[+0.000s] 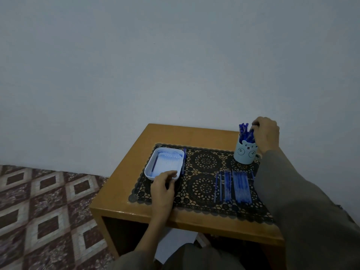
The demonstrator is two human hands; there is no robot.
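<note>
A pale blue cup with a bear face [245, 153] stands at the back right of a small wooden table [136, 213] and holds several blue pens [243, 130]. My right hand [266, 134] reaches over the cup, and its fingers pinch the pens' upper ends. A white rectangular tray [149, 166] sits at the mat's left with pen parts inside. My left hand [162, 187] rests at the tray's near edge, thumb on its rim. Several blue pens lie in a row [233, 187] on the black lace mat [202, 189].
One blue pen [184, 161] lies along the tray's right side. A plain wall rises right behind the table. A patterned brown floor [42, 211] spreads to the left. My knees sit below the table's front edge.
</note>
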